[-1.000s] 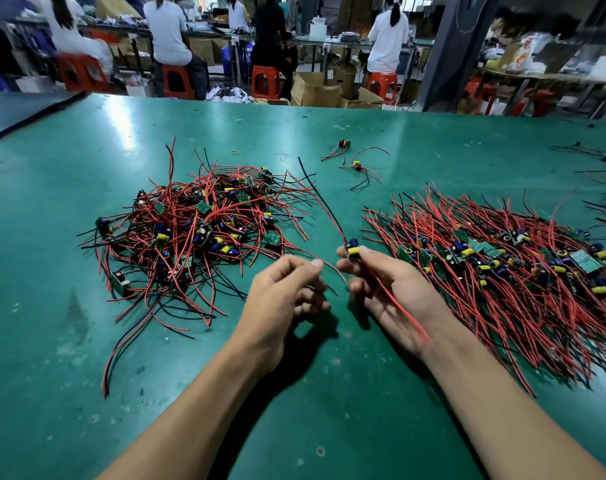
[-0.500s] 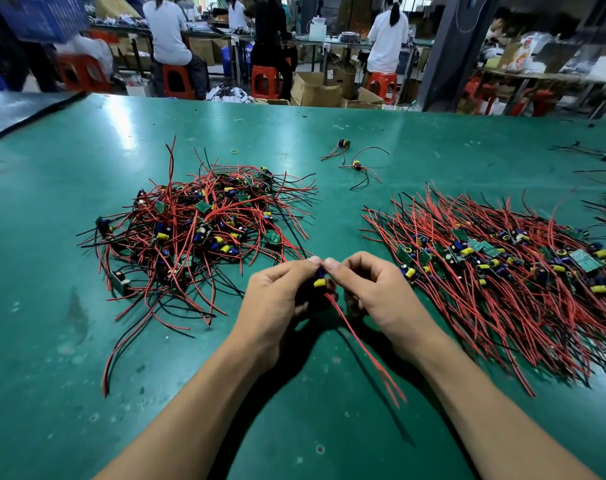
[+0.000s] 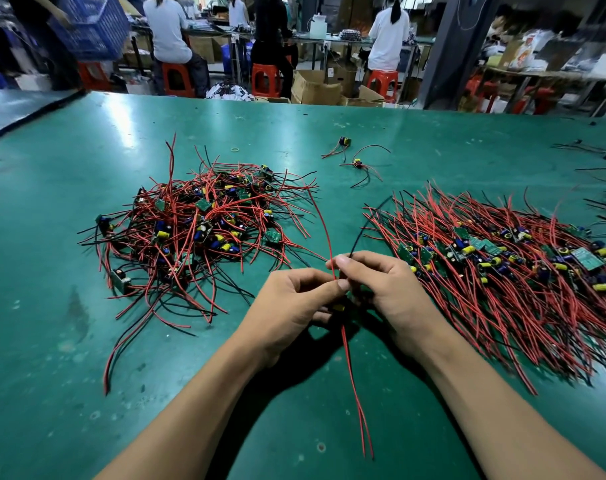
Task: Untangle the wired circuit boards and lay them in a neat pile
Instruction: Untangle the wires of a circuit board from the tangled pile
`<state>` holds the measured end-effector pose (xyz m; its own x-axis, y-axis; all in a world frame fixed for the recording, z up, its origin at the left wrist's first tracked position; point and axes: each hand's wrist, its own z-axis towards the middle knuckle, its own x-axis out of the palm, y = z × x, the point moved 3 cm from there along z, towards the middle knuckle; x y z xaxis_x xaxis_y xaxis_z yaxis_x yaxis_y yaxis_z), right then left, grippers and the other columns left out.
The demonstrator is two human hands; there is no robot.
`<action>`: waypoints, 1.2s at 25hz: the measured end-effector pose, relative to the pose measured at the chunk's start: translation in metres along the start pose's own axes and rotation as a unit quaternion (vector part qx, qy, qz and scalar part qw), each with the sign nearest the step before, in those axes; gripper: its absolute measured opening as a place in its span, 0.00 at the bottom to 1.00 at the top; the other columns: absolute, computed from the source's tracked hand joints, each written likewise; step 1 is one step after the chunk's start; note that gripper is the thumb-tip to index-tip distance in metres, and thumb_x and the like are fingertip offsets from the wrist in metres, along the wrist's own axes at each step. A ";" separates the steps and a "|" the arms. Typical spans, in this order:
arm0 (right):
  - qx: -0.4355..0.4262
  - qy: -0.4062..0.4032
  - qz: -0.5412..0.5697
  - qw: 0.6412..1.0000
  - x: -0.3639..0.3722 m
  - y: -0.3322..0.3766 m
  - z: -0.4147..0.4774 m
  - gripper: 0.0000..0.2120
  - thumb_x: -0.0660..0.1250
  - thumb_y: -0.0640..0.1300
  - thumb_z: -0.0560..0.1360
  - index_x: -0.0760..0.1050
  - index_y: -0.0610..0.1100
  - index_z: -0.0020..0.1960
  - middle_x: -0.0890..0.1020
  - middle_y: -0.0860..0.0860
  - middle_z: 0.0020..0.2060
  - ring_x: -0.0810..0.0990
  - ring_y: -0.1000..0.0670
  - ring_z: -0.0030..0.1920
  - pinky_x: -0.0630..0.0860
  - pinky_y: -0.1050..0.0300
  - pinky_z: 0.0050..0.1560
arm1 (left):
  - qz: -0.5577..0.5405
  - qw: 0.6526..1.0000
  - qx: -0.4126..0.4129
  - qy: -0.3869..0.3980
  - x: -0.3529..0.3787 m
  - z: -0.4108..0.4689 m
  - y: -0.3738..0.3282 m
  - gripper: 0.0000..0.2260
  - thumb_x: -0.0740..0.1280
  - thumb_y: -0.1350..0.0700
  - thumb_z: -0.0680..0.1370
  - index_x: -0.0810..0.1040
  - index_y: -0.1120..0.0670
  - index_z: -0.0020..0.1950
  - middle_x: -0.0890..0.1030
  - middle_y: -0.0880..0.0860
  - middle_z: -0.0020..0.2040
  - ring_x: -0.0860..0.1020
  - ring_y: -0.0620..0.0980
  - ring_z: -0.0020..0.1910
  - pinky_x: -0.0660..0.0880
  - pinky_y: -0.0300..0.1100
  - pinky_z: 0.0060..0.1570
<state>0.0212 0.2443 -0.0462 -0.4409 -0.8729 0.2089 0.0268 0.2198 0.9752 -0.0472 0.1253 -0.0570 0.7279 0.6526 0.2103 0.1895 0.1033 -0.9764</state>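
Observation:
A tangled heap of small green circuit boards with red and black wires (image 3: 197, 230) lies left of centre on the green table (image 3: 52, 341). A combed-out pile of the same boards (image 3: 509, 261) spreads to the right, wires roughly parallel. Between them, my left hand (image 3: 287, 310) and my right hand (image 3: 381, 285) pinch one wired board (image 3: 339, 308) together; only its yellow part shows between the fingers. Its red wires (image 3: 355, 393) hang toward me, and another red and a black wire rise from my fingers.
Two loose wired boards (image 3: 357, 164) lie farther back in the middle. Stray black wires (image 3: 585, 150) lie at the far right edge. Beyond the table several people sit on red stools at benches, with cardboard boxes and a blue basket (image 3: 93, 26).
My hands came together from apart. The board went from my right hand alone to both hands, and its wires now stand up above my fingers and trail toward me.

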 end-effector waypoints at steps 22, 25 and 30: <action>-0.041 -0.076 -0.050 0.995 -0.009 0.003 0.005 0.18 0.77 0.58 0.63 0.81 0.43 0.40 0.77 0.50 0.29 0.73 0.54 0.28 0.71 0.64 0.29 | -0.035 0.998 -0.044 0.006 -0.003 -0.003 -0.007 0.03 0.68 0.60 0.77 0.80 0.60 0.47 0.85 0.60 0.41 0.84 0.54 0.38 0.80 0.40 0.39; -0.032 -0.072 -0.016 0.997 -0.010 0.003 0.005 0.19 0.79 0.57 0.62 0.80 0.43 0.39 0.76 0.49 0.29 0.72 0.54 0.26 0.70 0.63 0.25 | -0.037 0.997 -0.062 0.026 -0.003 -0.004 -0.007 0.05 0.66 0.59 0.79 0.79 0.60 0.49 0.85 0.60 0.42 0.84 0.54 0.37 0.79 0.40 0.40; -0.013 -0.044 0.005 0.999 -0.007 0.003 0.005 0.17 0.79 0.56 0.61 0.79 0.45 0.38 0.75 0.48 0.29 0.72 0.50 0.27 0.72 0.58 0.30 | -0.037 0.997 -0.066 0.021 -0.003 -0.003 -0.008 0.04 0.65 0.61 0.79 0.79 0.60 0.48 0.85 0.60 0.40 0.83 0.53 0.36 0.77 0.41 0.41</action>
<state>0.0203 0.2533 -0.0447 -0.5172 -0.8292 0.2118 0.0534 0.2157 0.9750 -0.0484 0.1206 -0.0499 0.7358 0.6140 0.2857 0.3267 0.0477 -0.9439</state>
